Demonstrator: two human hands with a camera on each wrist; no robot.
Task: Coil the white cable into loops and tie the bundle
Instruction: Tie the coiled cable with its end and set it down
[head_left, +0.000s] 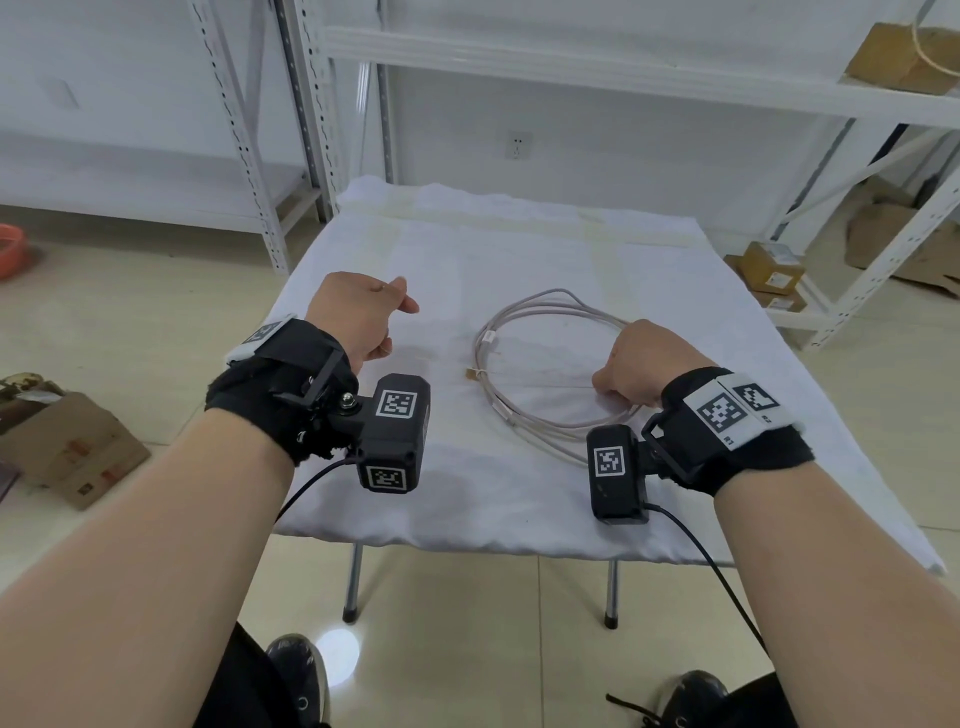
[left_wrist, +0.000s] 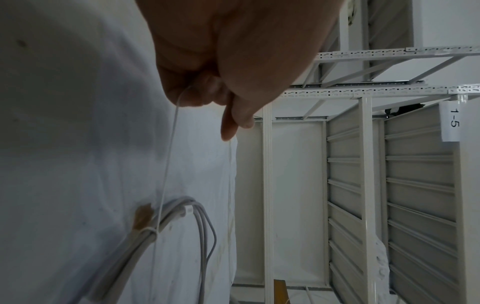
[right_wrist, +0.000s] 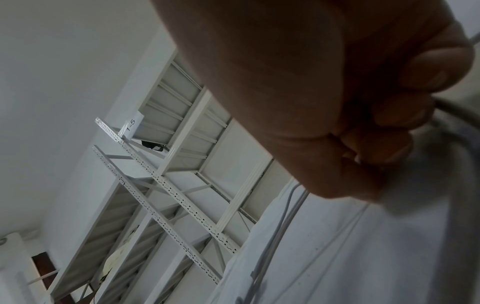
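The white cable (head_left: 550, 312) lies coiled in several loops on the cloth-covered table (head_left: 467, 244). A thin tie string is knotted round the bundle's left side (head_left: 480, 372), beside a small brown tag. My left hand (head_left: 363, 317) hovers left of the coil. In the left wrist view its curled fingers (left_wrist: 197, 92) pinch the string (left_wrist: 168, 156), which runs down to the knot (left_wrist: 152, 230) on the cable (left_wrist: 202, 226). My right hand (head_left: 636, 364) is a fist at the coil's right side. A thin string (right_wrist: 337, 238) leads into its curled fingers (right_wrist: 394, 115), next to the cable (right_wrist: 283, 222).
White metal shelving (head_left: 311, 104) stands behind and to the right of the small table. Cardboard boxes sit on the floor at the left (head_left: 67, 441) and at the right (head_left: 774, 270). The table's near edge (head_left: 467, 540) lies just under my wrists.
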